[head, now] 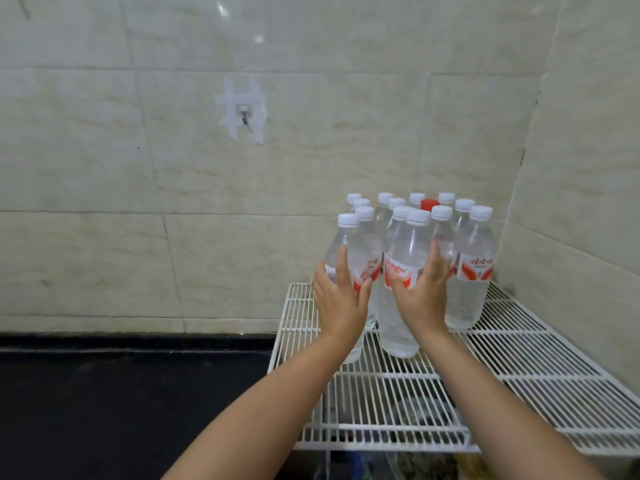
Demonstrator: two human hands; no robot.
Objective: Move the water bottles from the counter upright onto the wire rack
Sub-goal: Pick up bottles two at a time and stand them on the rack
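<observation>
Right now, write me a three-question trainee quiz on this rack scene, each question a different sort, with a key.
1. True or false: the left hand holds a bottle lying on its side.
2. Multiple choice: the one odd cap among the white caps is A) blue, B) red, C) green.
3. Fill in: the bottles stand on a white wire ____.

Key
1. False. The left bottle is upright, and the right hand has its grip on another upright bottle.
2. B. The red cap sits toward the back of the cluster.
3. Rack, set beside the dark counter.
</observation>
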